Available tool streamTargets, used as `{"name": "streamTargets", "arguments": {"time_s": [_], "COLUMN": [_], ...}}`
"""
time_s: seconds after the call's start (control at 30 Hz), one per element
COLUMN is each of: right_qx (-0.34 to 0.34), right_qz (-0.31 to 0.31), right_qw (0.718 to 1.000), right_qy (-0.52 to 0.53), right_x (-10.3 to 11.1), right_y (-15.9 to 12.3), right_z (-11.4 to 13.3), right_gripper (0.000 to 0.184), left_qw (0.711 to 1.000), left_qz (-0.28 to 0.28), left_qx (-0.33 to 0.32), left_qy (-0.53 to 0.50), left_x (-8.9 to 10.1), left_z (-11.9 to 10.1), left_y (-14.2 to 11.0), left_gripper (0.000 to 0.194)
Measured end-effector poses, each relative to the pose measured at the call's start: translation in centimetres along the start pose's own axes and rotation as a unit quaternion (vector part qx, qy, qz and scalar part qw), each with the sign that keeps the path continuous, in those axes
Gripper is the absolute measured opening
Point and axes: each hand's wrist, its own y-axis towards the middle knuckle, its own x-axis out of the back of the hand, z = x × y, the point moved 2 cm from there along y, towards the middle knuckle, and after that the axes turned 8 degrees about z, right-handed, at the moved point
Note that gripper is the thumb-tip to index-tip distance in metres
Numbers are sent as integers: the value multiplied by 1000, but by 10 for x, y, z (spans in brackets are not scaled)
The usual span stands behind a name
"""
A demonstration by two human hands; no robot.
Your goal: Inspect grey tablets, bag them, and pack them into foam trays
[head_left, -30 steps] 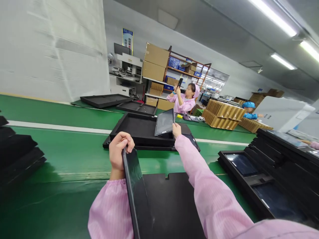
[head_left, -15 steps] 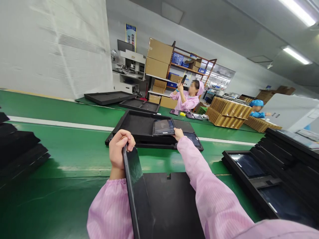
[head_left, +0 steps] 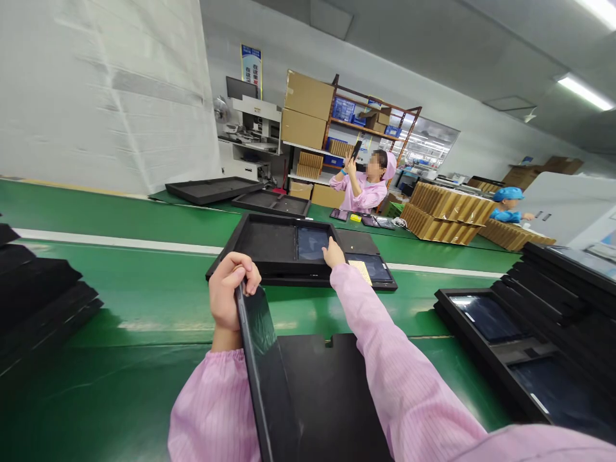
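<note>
My left hand (head_left: 234, 292) is closed around the top edge of a tablet (head_left: 264, 359), which stands tilted on its side with its glossy dark screen facing right. Below it lies a black foam tray (head_left: 332, 391) with a notch in its far edge. My right hand (head_left: 333, 254) reaches forward, fingers stretched out, at the right edge of a second tablet (head_left: 312, 244). That tablet lies flat in the right compartment of a black tray (head_left: 264, 242). Under this tray, another tray holds a screen (head_left: 380, 268) with a yellow dotted sheet (head_left: 360, 272) beside my sleeve.
Black trays are stacked at the left (head_left: 43, 301) and right (head_left: 563, 301), the right ones with tablets. Further black trays (head_left: 216, 188) lie at the back. Across the green bench (head_left: 158, 282), a co-worker (head_left: 368, 183) holds up a dark device, near brown cardboard dividers (head_left: 445, 212).
The tablet by my right hand has gone down flat into the tray compartment, and my right hand has let go, shifting slightly left. My left hand has hardly moved.
</note>
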Motion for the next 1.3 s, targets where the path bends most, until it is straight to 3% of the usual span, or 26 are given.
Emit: {"name": "streamTargets", "arguments": {"time_s": [0.17,0.37,0.77,0.93,1.07,1.17,1.3], "right_qx": [1,77,58,46,79,126,170], "right_qz": [36,118,130,129,136,160,211], "right_qw": [995,978,979,985,987,979,946], "right_qy": [-93,-154,-149,-109,-45,31,176], "right_x": [-9,-23,-45,-32,-13,14,55], "right_y": [-17,-46,-52,-56,-82,-128,-214], "right_z": [2,9,39,45,64,84,104], "right_gripper": [35,31,31,30,38,31,22], "left_qw": [1000,1000,1000,999,999,997,996], "left_qz": [-2,7,10,22,10,12,32], "left_qx": [-5,-11,-18,-28,-26,-19,-22], "left_qy": [-1,7,-1,8,46,75,76], "left_x": [0,-1,2,-3,-19,-32,-48], "left_z": [1,1,2,5,9,11,10], "left_y": [-1,-1,-1,1,0,-2,-7], "left_gripper": [19,21,17,25,30,34,40]}}
